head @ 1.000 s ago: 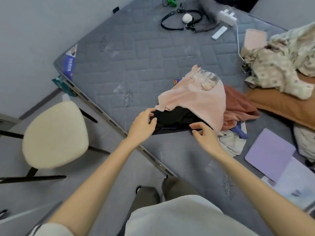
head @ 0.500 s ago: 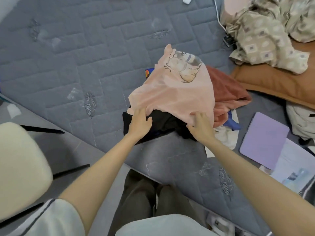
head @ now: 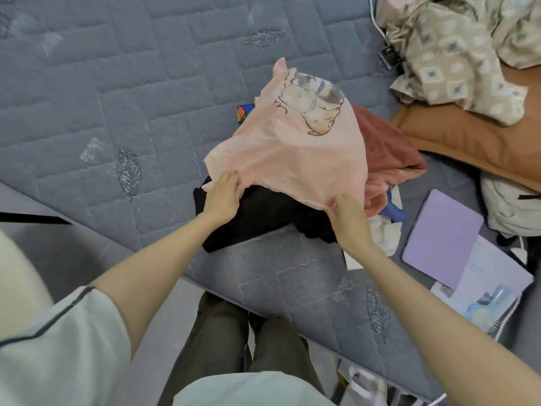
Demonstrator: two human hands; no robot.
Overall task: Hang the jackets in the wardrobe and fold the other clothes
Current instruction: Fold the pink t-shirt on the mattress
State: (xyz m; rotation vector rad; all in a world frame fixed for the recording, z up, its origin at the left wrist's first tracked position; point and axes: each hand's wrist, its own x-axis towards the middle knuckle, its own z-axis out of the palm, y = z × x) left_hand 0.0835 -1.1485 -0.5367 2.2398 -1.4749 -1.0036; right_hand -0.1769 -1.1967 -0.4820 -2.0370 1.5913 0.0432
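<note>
Compared with a second ago, your hands have moved from the black garment (head: 248, 218) up to the near hem of the pink T-shirt (head: 292, 148), which tops the clothes pile at mid-mattress (head: 117, 83). Your left hand (head: 221, 197) pinches the hem's left corner; your right hand (head: 348, 215) pinches its right corner. Judgement: this shirt is selected for folding; lifting comes next. The shirt is thin, soft knit with a printed cartoon at its far end. Beneath lie a rust-red garment (head: 386, 145) and the matte black one, both limp. The mattress is grey and quilted.
</note>
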